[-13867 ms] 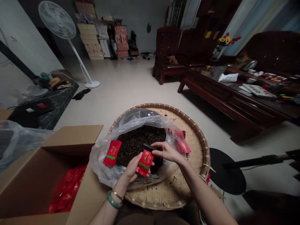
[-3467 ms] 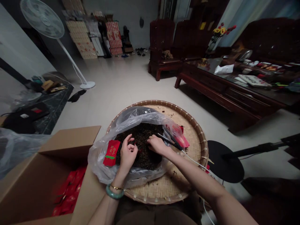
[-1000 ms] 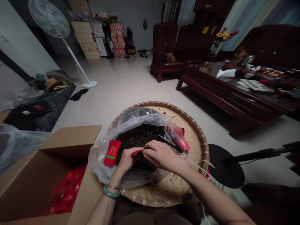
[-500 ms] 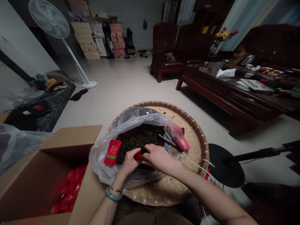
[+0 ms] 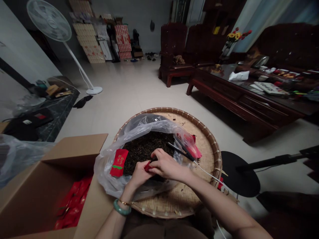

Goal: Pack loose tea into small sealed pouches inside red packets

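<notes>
A clear plastic bag (image 5: 139,127) of dark loose tea leaves (image 5: 147,147) lies open on a round woven bamboo tray (image 5: 206,146). My left hand (image 5: 138,174) is closed on a small red packet (image 5: 147,166) held over the leaves. My right hand (image 5: 165,165) meets it at the packet's mouth, fingers pinched together. What they hold is hidden. Another red packet (image 5: 119,162) leans on the bag's left side. More red packets (image 5: 193,147) lie at the bag's right edge beside a black tool (image 5: 178,151).
An open cardboard box (image 5: 50,186) at my left holds several red packets (image 5: 72,204). A black round stool (image 5: 239,176) stands right of the tray. A dark wooden table (image 5: 249,99) runs along the right. A white standing fan (image 5: 62,36) stands far left.
Both hands have come together on the red packet over the tea. Since half a second ago my right hand has slid slightly up and left at the packet's mouth.
</notes>
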### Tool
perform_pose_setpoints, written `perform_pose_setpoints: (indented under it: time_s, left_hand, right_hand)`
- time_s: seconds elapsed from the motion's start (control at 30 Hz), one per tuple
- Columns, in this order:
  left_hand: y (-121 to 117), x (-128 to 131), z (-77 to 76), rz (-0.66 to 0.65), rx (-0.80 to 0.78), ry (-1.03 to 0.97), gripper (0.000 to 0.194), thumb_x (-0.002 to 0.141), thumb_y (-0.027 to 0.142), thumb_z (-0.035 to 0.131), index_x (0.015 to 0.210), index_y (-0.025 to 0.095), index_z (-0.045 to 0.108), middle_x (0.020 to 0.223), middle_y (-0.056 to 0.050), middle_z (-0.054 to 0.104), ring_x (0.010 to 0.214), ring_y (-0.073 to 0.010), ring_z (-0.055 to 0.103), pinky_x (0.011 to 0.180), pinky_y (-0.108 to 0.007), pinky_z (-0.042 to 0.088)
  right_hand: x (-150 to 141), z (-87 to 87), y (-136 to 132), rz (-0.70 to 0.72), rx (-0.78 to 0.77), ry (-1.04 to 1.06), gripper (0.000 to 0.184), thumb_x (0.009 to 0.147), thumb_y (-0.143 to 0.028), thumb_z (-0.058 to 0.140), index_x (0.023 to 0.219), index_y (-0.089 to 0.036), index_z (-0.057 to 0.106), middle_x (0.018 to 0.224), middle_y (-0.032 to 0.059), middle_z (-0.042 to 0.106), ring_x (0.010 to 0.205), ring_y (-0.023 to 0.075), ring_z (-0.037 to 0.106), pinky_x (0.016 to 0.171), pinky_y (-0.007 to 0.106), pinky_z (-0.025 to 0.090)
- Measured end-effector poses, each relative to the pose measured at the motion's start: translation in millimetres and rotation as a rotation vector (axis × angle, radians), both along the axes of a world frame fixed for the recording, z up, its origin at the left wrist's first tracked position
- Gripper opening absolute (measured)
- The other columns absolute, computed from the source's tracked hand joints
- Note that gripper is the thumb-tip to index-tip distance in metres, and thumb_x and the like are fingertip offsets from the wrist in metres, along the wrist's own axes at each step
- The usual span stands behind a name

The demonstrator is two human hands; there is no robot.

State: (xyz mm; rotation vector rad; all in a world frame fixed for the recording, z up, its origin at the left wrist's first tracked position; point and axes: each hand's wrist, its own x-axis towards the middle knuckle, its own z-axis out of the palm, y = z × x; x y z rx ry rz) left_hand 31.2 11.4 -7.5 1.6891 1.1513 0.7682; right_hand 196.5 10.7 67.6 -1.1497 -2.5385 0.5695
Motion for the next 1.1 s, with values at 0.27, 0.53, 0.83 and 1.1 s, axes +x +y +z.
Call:
perform_pose_setpoints:
  time_s: [0.27,0.53,0.83,1.1]
  left_hand:
    - [-4,9,4.5,0.061,-0.088,-0.02,0.008,0.059,0.02,0.058,0.06,0.012,0.057,0.053,0.004,0.048,0.049,-0.008,0.037,0.044,-0.018,0.03]
    - [-2,8,7.9,0.056,-0.073,-0.001,0.009,0.055,0.017,0.061,0.06,0.011,0.058,0.052,0.004,0.049,0.051,-0.0085,0.039,0.046,-0.018,0.031]
    - [-4,7,6.1,0.134,-0.056,0.008,0.028,0.059,0.03,0.07,0.077,0.01,0.063,0.065,0.0,0.06,0.057,-0.0121,0.05,0.054,-0.021,0.042]
    - [0,5,14.7,0.233,-0.042,-0.147,0.029,0.074,0.04,0.057,0.071,0.013,0.066,0.061,0.0,0.063,0.055,-0.0121,0.054,0.053,-0.021,0.045]
  right_hand:
    - [5,-4.5,1,-0.054,-0.026,0.193,0.019,0.084,-0.033,0.058,0.095,-0.023,0.069,0.101,0.0057,0.054,0.102,0.0189,0.043,0.089,0.033,0.041]
    - [1,-12.5,2,0.004,-0.109,0.199,0.018,0.085,-0.031,0.057,0.085,-0.019,0.071,0.099,0.0062,0.055,0.105,0.0196,0.043,0.092,0.034,0.04]
    - [4,-22.4,2,-0.334,-0.282,0.453,0.024,0.071,-0.02,0.07,0.094,-0.018,0.067,0.088,0.0027,0.067,0.079,0.0149,0.061,0.073,0.027,0.047]
    - [9,-30.9,8,-0.42,-0.419,0.537,0.008,0.07,-0.018,0.068,0.077,-0.017,0.071,0.076,0.0021,0.071,0.072,0.0153,0.064,0.067,0.025,0.047]
